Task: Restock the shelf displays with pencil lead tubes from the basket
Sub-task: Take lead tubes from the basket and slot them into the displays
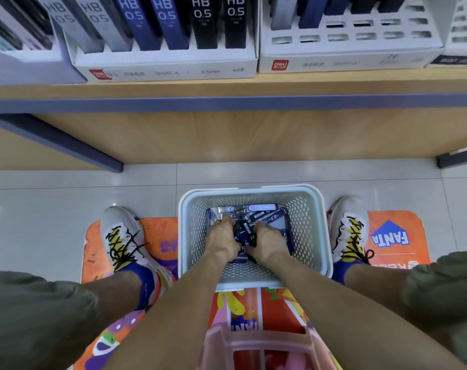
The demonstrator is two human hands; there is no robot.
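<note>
From the head camera, the person is squatting over a pale perforated basket (317, 222) that is sitting on the floor between their 2 shoes. Both hands are reaching down into it: the left hand (221, 240) and the right hand (269, 243) are gathering a bunch of dark blue pencil lead tubes (244, 233) between them, with fingers curling around the pile, though exactly how many tubes each one is pinching is too small to tell. More tubes are lying loose on the basket bottom behind the hands.

Judging by this, restocking is sitting at the pick-up step. The left display box (168, 64) on the shelf is showing 6 filled columns marked HB 0.5, while the right display box (347, 62) is showing many open slots, so most of the filling is likely remaining.

The wooden shelf (227, 86) is carrying a blue edge strip. Below, glossy pale floor tiles (40, 209) are reflecting light, and an orange Fanta floor sticker (392, 236) is spreading under the basket.
</note>
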